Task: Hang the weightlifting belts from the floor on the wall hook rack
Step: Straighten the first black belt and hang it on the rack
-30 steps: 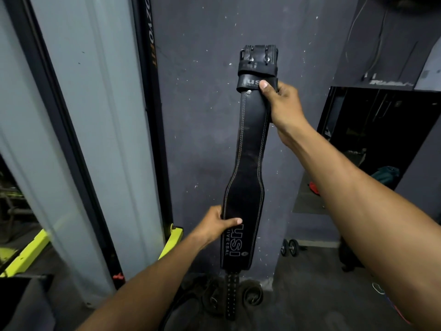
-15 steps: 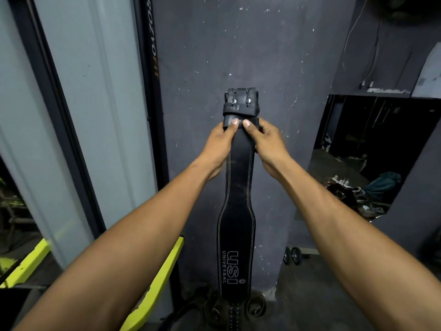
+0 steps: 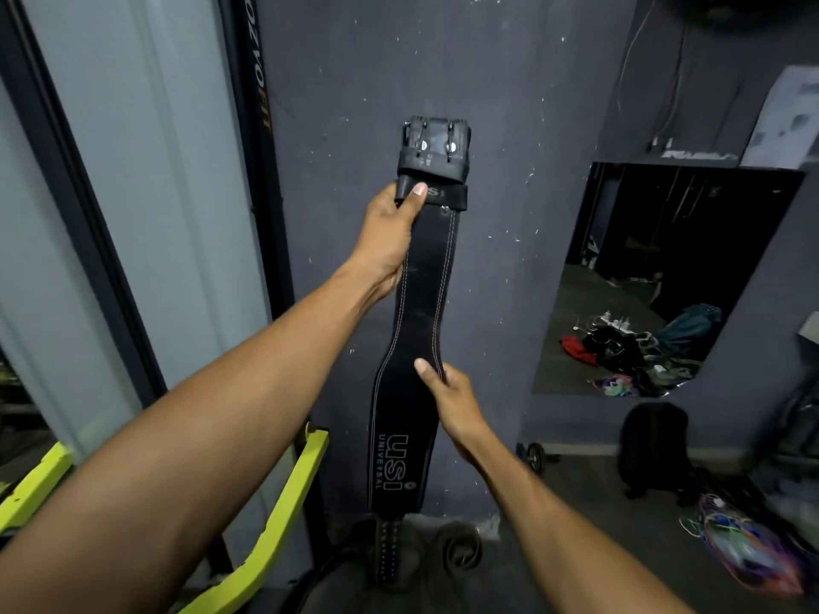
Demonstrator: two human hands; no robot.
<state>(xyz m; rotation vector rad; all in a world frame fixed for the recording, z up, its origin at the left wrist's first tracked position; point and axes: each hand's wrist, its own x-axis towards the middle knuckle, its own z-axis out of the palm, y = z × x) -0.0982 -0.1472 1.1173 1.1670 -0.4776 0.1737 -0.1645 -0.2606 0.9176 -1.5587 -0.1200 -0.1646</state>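
A long black leather weightlifting belt with white stitching and "USI UNIVERSAL" print hangs upright against the dark grey wall. Its metal buckle is at the top. My left hand grips the belt just under the buckle, thumb across the keeper loop. My right hand pinches the belt's right edge at mid-length, thumb on the front. The perforated tail dangles near the floor. More rolled belts lie on the floor below. No hook rack shows in view.
A yellow-green machine frame stands at lower left beside a black upright post. A wall opening on the right shows clutter. A black backpack and coloured cords sit on the floor at right.
My right hand left the top of the belt and slid down to its middle. My left hand stays under the buckle. The belt sits a little higher in view.
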